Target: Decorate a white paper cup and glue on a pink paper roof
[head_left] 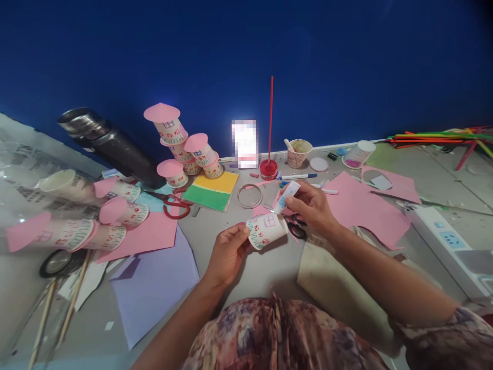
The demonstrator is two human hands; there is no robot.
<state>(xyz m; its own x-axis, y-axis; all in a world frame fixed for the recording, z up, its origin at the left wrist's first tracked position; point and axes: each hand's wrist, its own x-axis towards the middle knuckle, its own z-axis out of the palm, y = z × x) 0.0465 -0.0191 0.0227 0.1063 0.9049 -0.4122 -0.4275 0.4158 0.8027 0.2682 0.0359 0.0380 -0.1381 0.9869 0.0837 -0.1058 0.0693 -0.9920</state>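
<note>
Low over the grey table, my left hand (229,252) grips a white paper cup (268,231) by its rim, thumb on the outside. The cup lies tilted on its side, its bottom facing right; a pink window, red flowers and green grass are drawn on it. My right hand (311,205) pinches a white glue tube (288,197) with blue print, its lower end close to the cup's bottom edge. Whether the two touch, I cannot tell. Behind the cup lie black-handled scissors (297,228), partly hidden. A metal ring (249,196) rests just beyond.
Cups with pink cone roofs (164,123) are stacked at back left beside a dark flask (111,146). Red-handled scissors (177,205) and purple paper (162,288) lie left. Pink paper (362,210), a folded cloth (327,272) and a power strip (450,246) are right.
</note>
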